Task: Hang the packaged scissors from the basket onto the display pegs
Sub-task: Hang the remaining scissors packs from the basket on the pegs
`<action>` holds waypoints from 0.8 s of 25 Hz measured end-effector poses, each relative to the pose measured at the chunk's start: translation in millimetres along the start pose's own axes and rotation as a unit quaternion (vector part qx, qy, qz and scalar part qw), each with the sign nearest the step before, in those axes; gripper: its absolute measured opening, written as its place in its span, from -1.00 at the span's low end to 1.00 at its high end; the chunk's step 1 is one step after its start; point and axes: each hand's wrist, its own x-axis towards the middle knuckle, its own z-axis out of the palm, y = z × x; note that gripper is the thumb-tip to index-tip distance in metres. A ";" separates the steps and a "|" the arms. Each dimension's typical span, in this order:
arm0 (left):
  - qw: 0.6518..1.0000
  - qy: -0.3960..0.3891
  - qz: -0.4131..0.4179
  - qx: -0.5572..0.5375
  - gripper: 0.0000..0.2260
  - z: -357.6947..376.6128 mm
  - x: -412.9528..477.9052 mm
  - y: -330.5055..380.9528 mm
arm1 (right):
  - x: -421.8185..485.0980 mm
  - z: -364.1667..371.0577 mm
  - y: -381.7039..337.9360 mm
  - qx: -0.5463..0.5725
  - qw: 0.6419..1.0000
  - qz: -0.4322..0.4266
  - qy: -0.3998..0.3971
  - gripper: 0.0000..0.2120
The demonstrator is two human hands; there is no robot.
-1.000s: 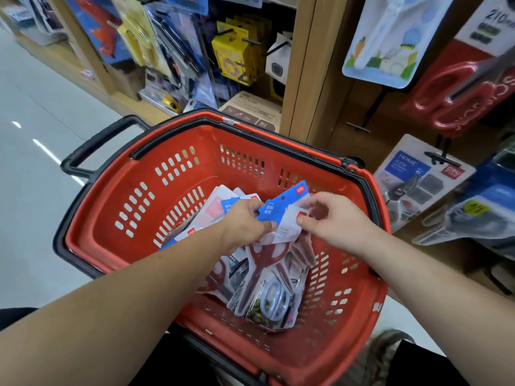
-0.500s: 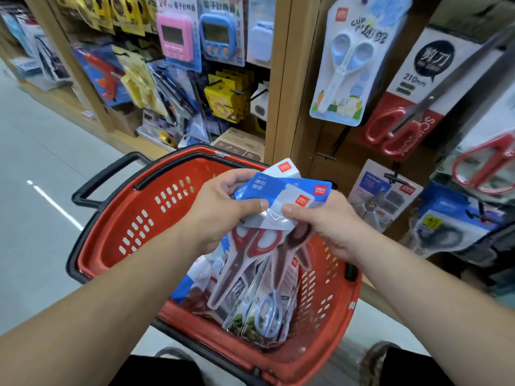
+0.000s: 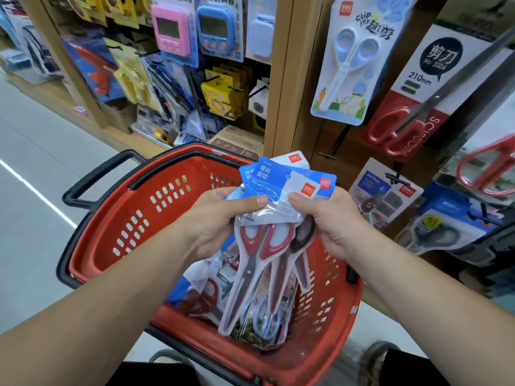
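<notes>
A fan of packaged scissors (image 3: pixel 267 240) with red handles and blue header cards hangs above the red basket (image 3: pixel 117 218). My left hand (image 3: pixel 220 221) grips the packs from the left, thumb on the front card. My right hand (image 3: pixel 331 221) pinches the same bunch from the right. More packs (image 3: pixel 262 319), one with light blue scissors, lie in the basket's bottom. On the wooden panel to the right, a bare black display peg (image 3: pixel 331 151) sticks out below a hung pack of blue scissors (image 3: pixel 351 59).
Hung packs of red scissors (image 3: pixel 404 129) and pruning shears (image 3: pixel 381 196) crowd the right panel. To the left, a shelf bay holds timers (image 3: pixel 172 32) and yellow boxes (image 3: pixel 223 98). The basket's black handle (image 3: pixel 92 185) points left over grey floor.
Both hands have lifted the bunch of scissor packs out of the basket and hold it higher. My view has tilted up, showing more of the display.
</notes>
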 end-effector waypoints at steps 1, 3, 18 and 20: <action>1.000 -0.019 0.001 0.001 -0.58 -2.8 -0.3 -1.7 | 1.5 -1.2 -3.0 0.014 1.000 0.002 0.008 -0.72; 0.998 -0.040 0.015 0.039 -0.53 -1.1 0.4 -6.5 | 2.7 -4.4 -7.9 0.038 0.999 0.004 0.022 -0.68; 0.949 -0.004 0.260 0.177 -0.52 98.5 -5.7 -11.6 | -49.4 -38.7 -66.5 0.129 0.986 -0.085 0.057 -0.76; 0.947 0.001 0.262 0.184 -0.53 103.1 -3.0 -11.9 | -53.3 -44.0 -73.3 0.089 0.988 -0.093 0.089 -0.81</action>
